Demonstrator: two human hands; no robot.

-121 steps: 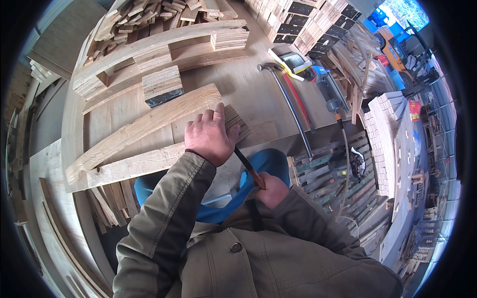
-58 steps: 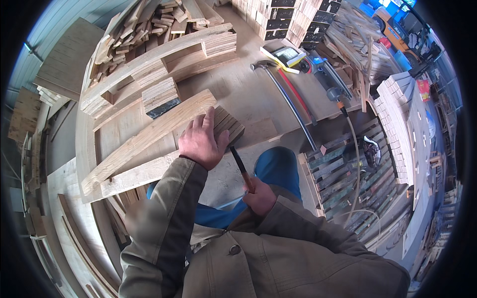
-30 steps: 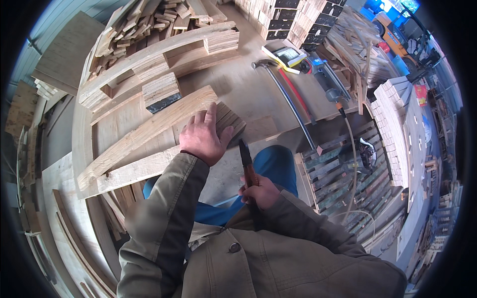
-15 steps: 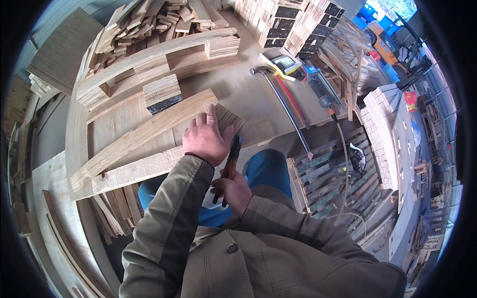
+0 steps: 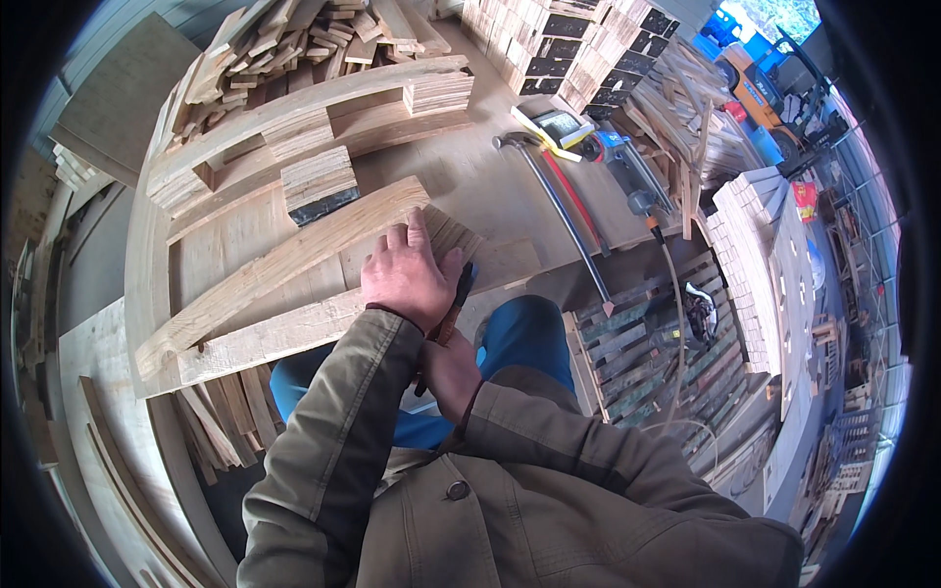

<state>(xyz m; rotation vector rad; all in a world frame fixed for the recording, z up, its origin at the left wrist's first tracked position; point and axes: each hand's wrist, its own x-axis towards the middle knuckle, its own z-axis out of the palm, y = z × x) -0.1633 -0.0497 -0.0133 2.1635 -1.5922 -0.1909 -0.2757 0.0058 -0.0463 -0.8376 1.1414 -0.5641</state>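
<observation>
One pair of dark-headed, brown-handled pincers is being held just at the near side of the striped laminated block, the right hand clasping the handles. The left hand is lying uncurled over that block, thumb spread; two pale planks are converging to the block's left, one claw hammer lying to its right.

"How's the light?"
"Soft daylight, moderately bright on the surface. The opening at upper right glares nearly white."
"Shadows?"
"Dark under the near edge of the surface; fainter ones lie on top, around the wood."
"Sharp?"
"The hands look fairly clear. The racks at far right are soft, straight edges bow, and black swallows the corners."
</observation>
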